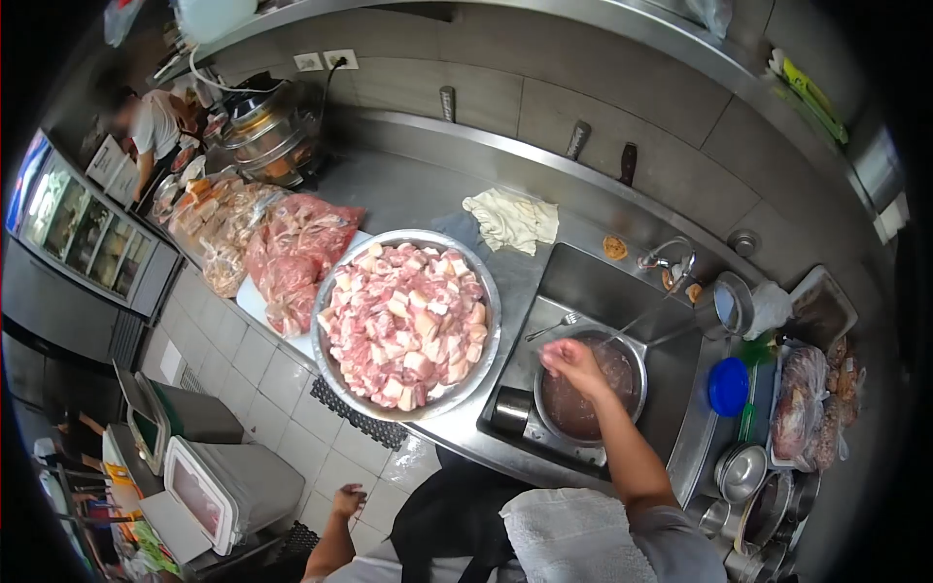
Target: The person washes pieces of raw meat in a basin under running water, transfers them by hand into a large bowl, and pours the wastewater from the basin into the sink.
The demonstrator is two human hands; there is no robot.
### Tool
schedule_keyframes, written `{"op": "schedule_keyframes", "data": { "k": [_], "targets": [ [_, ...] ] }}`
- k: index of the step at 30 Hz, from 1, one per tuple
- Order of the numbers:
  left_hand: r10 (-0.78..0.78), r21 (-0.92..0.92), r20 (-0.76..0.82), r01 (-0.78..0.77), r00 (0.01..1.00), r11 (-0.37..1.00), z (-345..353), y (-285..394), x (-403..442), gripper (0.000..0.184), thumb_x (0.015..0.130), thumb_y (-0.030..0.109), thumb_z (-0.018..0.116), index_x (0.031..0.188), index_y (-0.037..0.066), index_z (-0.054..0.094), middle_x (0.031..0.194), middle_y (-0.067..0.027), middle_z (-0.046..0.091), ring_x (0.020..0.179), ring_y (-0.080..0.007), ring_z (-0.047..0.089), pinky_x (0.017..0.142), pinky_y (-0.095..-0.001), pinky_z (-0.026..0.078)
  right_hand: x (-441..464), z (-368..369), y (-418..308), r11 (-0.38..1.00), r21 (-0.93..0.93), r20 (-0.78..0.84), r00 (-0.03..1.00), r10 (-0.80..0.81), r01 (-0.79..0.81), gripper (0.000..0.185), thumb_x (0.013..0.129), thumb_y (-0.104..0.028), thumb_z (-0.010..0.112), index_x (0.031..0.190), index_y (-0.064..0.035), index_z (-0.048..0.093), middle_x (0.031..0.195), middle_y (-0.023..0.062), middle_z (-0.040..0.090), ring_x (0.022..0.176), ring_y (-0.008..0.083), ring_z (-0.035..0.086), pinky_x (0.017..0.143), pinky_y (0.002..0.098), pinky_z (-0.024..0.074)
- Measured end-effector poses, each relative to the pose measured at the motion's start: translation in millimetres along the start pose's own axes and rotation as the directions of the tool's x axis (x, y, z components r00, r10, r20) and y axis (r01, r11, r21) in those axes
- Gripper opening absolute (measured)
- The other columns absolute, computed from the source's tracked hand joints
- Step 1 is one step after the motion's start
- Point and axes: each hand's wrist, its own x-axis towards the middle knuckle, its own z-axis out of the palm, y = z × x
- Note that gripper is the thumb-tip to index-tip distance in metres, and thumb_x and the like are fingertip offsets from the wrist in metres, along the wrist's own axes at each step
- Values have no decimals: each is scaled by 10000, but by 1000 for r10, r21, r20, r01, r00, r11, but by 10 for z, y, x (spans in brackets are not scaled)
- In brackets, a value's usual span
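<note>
My right hand (573, 367) is over a metal pot (634, 408) in the sink, its fingers loosely bent and nothing visible in them. Murky, reddish-brown water (573, 403) fills the pot. My left hand (350, 500) hangs low beside my body, above the floor, with its fingers partly curled and apart; I see nothing in it. To the left of the sink, a large metal bowl (491, 345) heaped with cubed raw pork (408, 321) sits at the counter edge. A fork (554, 325) lies in the sink beside the pot, and a dark metal container (512, 410) stands at its front left.
Bagged raw meat (301, 248) lies left of the bowl. A crumpled cloth (512, 220) rests behind the sink, near the faucet (671, 255). Bowls (742, 471) and a blue lid (728, 387) sit to the right. Open coolers (233, 491) stand on the floor; another person (155, 126) is far left.
</note>
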Motion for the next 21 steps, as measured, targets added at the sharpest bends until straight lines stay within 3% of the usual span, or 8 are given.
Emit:
{"op": "schedule_keyframes", "data": {
  "k": [9, 10, 11, 12, 13, 15, 18, 21],
  "targets": [
    [89, 19, -72, -88, 993, 996, -222, 321, 42, 412, 834, 52, 704, 1243, 59, 650, 926, -60, 744, 698, -167, 696, 573, -331, 543, -100, -409, 376, 985, -32, -169, 972, 163, -171, 458, 1024, -275, 656, 1431, -98, 543, 1347, 62, 620, 985, 138, 678, 748, 269, 558],
    [76, 35, -97, -73, 992, 997, -281, 248, -33, 423, 833, 57, 705, 1251, 61, 646, 932, -61, 743, 707, -167, 699, 579, -334, 546, -229, -748, 1095, 986, 30, -248, 955, 165, -162, 438, 1011, -229, 672, 1415, -97, 567, 950, 0, 631, 762, 97, 617, 573, 251, 499],
    [57, 22, -107, -55, 993, 998, -335, 182, -156, 429, 832, 63, 702, 1256, 62, 638, 942, -66, 740, 724, -173, 702, 590, -335, 550, -322, -1295, 2077, 882, -240, -437, 856, 275, -406, 490, 974, -285, 704, 1406, -87, 579, 985, 33, 657, 755, 129, 634, 580, 297, 525],
    [40, 4, -119, -40, 992, 999, -391, 88, -257, 430, 834, 63, 704, 1257, 64, 632, 939, -70, 739, 727, -181, 702, 592, -337, 551, -552, -1965, 3446, 474, -869, -372, 816, -443, -140, 585, 920, -341, 735, 1413, -70, 572, 952, 55, 676, 673, 167, 625, 552, 338, 523],
    [22, -11, -129, -24, 991, 1000, -419, -40, -347, 430, 836, 62, 706, 1258, 66, 625, 936, -74, 737, 730, -188, 701, 593, -338, 551, -1055, -1939, 3234, 329, -892, -399, 881, -253, -310, 603, 906, -324, 711, 1424, -56, 559, 984, 111, 711, 727, 239, 690, 624, 424, 565],
    [-71, -48, -179, 63, 981, 997, -403, -223, -631, 429, 838, 65, 719, 1255, 63, 614, 936, -86, 736, 730, -202, 700, 596, -352, 553, -1509, -1868, 2743, 424, -338, -620, 537, 571, -840, 545, 894, -368, 704, 1340, -64, 634, 1214, 185, 699, 998, 363, 715, 838, 513, 559],
    [-203, -203, -26, 194, 979, 960, -357, -347, -1012, 430, 858, 25, 705, 1274, 45, 597, 886, -119, 724, 680, -238, 687, 545, -390, 537, -1864, -2139, 3503, 526, 77, -527, 413, 743, -847, 517, 933, -375, 668, 1350, -75, 607, 1229, 199, 653, 973, 403, 693, 806, 585, 547],
    [138, 578, 300, -295, 944, 761, -202, -293, -1220, 346, 922, 134, 699, 1254, 178, 612, 1037, -115, 739, 1011, -305, 691, 716, -529, 563, -1735, -2032, 3423, 541, 415, -438, 361, 823, -732, 623, 965, -432, 663, 1471, -113, 487, 1427, 190, 535, 1124, 432, 631, 873, 637, 535]
  ]
}}
